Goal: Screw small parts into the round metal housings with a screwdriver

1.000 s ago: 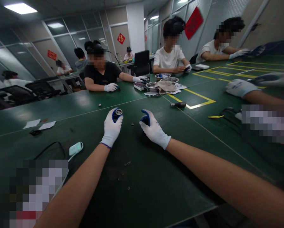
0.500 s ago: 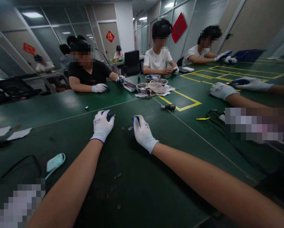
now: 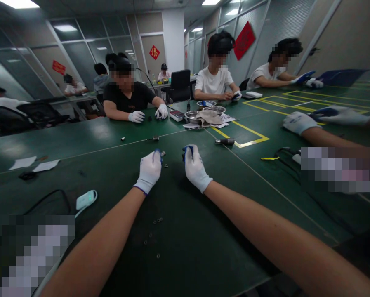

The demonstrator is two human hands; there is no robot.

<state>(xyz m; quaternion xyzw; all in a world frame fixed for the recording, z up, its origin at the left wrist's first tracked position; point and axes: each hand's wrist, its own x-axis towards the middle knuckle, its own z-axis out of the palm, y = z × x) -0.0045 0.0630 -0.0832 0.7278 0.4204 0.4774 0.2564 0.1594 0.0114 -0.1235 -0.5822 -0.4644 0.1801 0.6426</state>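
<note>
Both my hands wear white gloves with blue fingertips and rest on the green table [image 3: 203,255]. My left hand [image 3: 150,171] is curled, pinching a small metal part [image 3: 163,154] at its fingertips. My right hand [image 3: 194,167] is also curled with fingers closed; what it holds is hidden. A tiny dark part [image 3: 165,166] lies on the table between the two hands. Several small metal rings [image 3: 157,221] are scattered on the table nearer to me, between my forearms.
A mint-coloured device [image 3: 86,199] with a cable lies at the left. A screwdriver [image 3: 224,141] lies by yellow tape lines [image 3: 253,131]. Metal bowls [image 3: 193,116] and a cloth sit mid-table. Other people in white gloves work across the table and at my right [image 3: 299,122].
My left hand has let the round dark part out of sight and now pinches a small metal piece. Both hands drew closer together. The view shifted slightly.
</note>
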